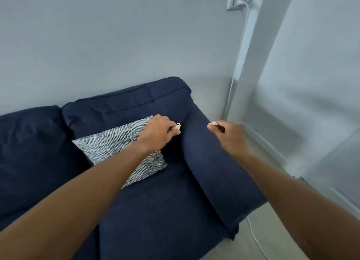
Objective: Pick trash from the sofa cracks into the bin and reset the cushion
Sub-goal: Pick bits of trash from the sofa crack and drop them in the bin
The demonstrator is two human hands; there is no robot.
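A dark blue sofa [159, 205] fills the lower left. A grey-and-white patterned cushion [109, 144] leans against its backrest, tilted. My left hand [157, 132] hovers over the cushion's right corner, near the crack beside the armrest [214, 162], and pinches a small crumpled white scrap [177, 126]. My right hand [229, 135] is above the armrest's far end with its fingers closed on another small white scrap [213, 123]. The bin is out of view.
A pale wall stands behind the sofa. A white socket [234, 2] holds a plug, and its white cable [236, 68] runs down the wall corner and along the floor [259, 242] right of the sofa.
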